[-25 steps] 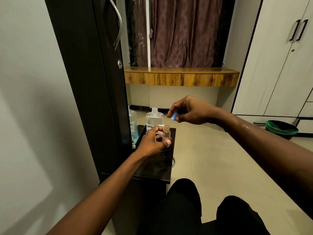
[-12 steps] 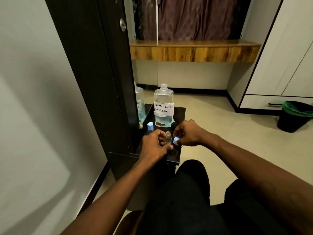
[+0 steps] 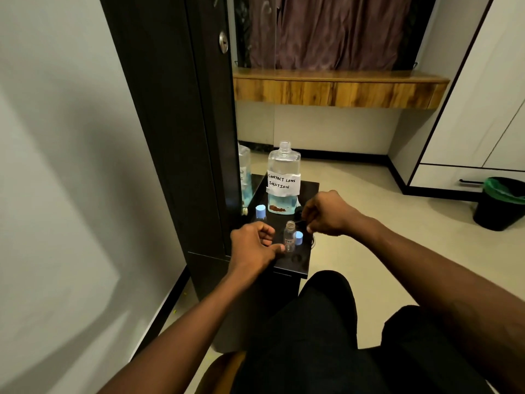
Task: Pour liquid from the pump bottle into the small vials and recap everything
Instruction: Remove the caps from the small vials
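Black table [image 3: 308, 187], glossy top; everything for the task is gathered on it within easy reach.

Open vial [image 3: 289, 237] is stood upright near the front edge, mouth bare. Its fill level is too small to be judged. Loose cap [image 3: 299, 238], blue, is laid against or just beside the vial's right side, probably kept close so it can be screwed back on straight after filling.

Left hand [image 3: 251, 247]: fingers are loosely curled and the thumb is stretched toward the vial's foot. Nothing is gripped, and contact cannot be confirmed. It is likely kept there to steady the light vial against tipping.

Right hand [image 3: 326, 214] is held over the table's right side, fingers curled under and tips hidden. Whether anything is pinched cannot be told. A dark object [image 3: 298, 213] is seen just beyond it, possibly the removed pump head, though this is not certain.

Solution bottle [image 3: 284, 166], hand-labelled, is stood at the back with its neck uncapped. Bluish liquid is visible below the label.

Capped vial [image 3: 260, 212] is parked left of the bottle by the mirror [image 3: 245, 172], out of the working space.

Judgement: the open vial is staged for pouring. Its narrow mouth calls for a slow tilt of the bottle, or liquid could be spilled on the table top.
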The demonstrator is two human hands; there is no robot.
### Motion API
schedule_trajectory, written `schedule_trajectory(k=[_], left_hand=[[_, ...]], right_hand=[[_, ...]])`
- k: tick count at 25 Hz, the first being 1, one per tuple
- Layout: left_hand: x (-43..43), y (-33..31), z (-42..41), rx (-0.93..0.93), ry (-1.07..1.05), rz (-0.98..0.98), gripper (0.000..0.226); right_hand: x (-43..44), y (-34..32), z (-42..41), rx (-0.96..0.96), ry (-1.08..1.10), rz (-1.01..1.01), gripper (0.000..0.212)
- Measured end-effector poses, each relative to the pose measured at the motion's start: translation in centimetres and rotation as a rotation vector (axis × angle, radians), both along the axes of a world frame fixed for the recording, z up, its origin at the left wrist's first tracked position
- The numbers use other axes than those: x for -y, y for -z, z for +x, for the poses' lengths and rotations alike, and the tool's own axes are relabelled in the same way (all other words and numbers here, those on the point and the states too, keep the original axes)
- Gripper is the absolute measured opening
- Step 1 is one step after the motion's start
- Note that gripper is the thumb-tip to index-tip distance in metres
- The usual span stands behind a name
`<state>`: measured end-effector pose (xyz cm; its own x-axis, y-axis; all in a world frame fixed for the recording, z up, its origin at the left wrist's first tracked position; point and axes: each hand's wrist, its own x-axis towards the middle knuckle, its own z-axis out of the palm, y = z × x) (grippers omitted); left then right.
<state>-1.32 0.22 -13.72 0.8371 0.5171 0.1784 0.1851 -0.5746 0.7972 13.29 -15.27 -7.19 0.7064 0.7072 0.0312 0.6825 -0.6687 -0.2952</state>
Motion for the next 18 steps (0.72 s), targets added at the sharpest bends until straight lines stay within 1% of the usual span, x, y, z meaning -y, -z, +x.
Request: schedule_trajectory(k=[2,4,5,8,11,14,16,18], left_hand=[[-0.5,-0.5,-0.8,0.073,-0.097,-0.022,0.030],[-0.7,-1.0,-1.3,0.091,-0.166,-0.028,0.029],[-0.6,-1.2,-1.4,0.089,-0.186,-0.013,0.032],[-0.2,-1.5,-1.5,0.086,-0.200,0.003,0.044],[-0.1,-1.7,-1.6,0.082,-0.179,-0.016,0.037],[-0.1,-1.9,-1.7,0.088,-0.179,0.004,0.039],[0.1,-2.2,-1.7,0.104,-0.170,0.013,0.047],[0.5,-3.1,-1.6,0.138,-0.164,0.021,0.054]], right_hand=[[-0.5,-2.1,0.2,0.068,0.023,0.134,0.024],[-1.9,-3.7,-0.2,0.044,-0.018,0.238,0.025],[-2.9,-4.1,-0.7,0.021,-0.063,0.248,0.029],[-6.2,-4.0,-2.0,-0.002,-0.183,0.156,0.043],[-8.6,-2.9,-2.6,-0.042,-0.229,0.068,0.049],[-9.3,-2.3,-2.8,0.020,-0.271,0.009,0.038],[-8.7,-2.7,-2.9,0.026,-0.264,0.044,0.031],[-7.3,-4.2,-2.8,0.013,-0.242,0.127,0.025]])
